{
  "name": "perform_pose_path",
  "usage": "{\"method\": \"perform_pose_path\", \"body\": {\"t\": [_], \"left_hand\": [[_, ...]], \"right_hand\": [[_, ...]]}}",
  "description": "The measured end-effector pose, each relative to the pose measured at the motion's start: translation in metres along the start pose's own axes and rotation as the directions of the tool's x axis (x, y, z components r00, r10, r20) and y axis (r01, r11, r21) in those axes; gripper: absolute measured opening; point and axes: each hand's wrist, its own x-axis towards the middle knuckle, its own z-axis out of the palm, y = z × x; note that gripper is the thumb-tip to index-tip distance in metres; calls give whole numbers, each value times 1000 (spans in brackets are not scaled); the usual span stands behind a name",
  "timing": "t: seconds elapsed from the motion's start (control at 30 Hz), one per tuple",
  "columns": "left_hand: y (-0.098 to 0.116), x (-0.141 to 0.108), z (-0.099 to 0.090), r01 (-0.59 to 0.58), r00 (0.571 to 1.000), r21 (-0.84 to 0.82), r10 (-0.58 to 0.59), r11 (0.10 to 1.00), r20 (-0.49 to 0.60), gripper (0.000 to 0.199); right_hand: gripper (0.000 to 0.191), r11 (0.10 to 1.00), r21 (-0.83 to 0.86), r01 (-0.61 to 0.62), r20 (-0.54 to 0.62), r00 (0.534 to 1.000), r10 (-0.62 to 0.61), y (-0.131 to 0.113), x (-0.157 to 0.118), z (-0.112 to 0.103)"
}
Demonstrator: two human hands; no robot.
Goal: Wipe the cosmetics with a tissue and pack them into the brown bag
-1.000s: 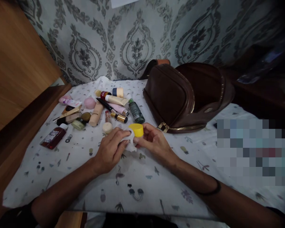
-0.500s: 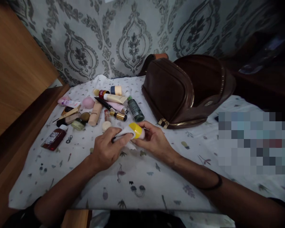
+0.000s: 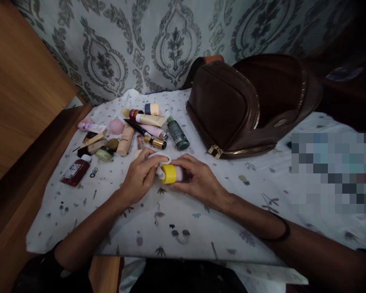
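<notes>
Frame centre: right hand fingers gripping yellow-capped container; left hand pinching white cloth. Container likely light, stiff, slick; hold by body.

The right hand partly hides a yellow-capped container; pixelation masks a patch at right; the brown bag seems unreadably dark inside.

There is one brown bag. Left of it are one green bottle, one red bottle, one pink ball and one blue-and-cream jar. In front of it, leftward, are two hands, one yellow-capped container and one white cloth.
</notes>
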Motion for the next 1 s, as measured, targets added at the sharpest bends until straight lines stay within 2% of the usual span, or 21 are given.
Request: {"method": "perform_pose_path", "body": {"t": [0.17,0.3,0.43,0.5,0.6,0.73,0.83,0.9,1.0], "left_hand": [[-4,3,-1,139,989,-138,-132,981,59,26],[0,3,-6,167,979,-188,-141,968,144,23],[0,2,-8,126,961,-158,-81,979,263,52],[-3,2,-7,128,956,-171,-76,977,282,53],[-7,3,-6,174,958,-254,-103,951,269,48],[-8,3,-5,297,946,-388,-212,873,247,47],[-7,2,-5,346,934,-428,-262,835,243,48],[-7,2,-5,327,942,-405,-261,854,212,48],[-7,3,-5,229,971,-314,-195,921,138,42]], "right_hand": [[47,991,75,-109,-9,994,110,0,-1,0],[37,981,118,-152,20,988,151,-5,-2,-1],[32,978,128,-164,9,986,164,-8,0,-2],[33,975,145,-170,12,985,170,-8,0,-3],[36,962,207,-181,32,983,178,-4,1,-4],[53,928,330,-171,41,985,166,0,1,-4],[46,925,349,-149,52,989,140,-1,1,-4],[42,924,347,-159,69,987,144,-2,0,-4],[41,914,350,-203,97,979,180,-5,0,-5]]}}
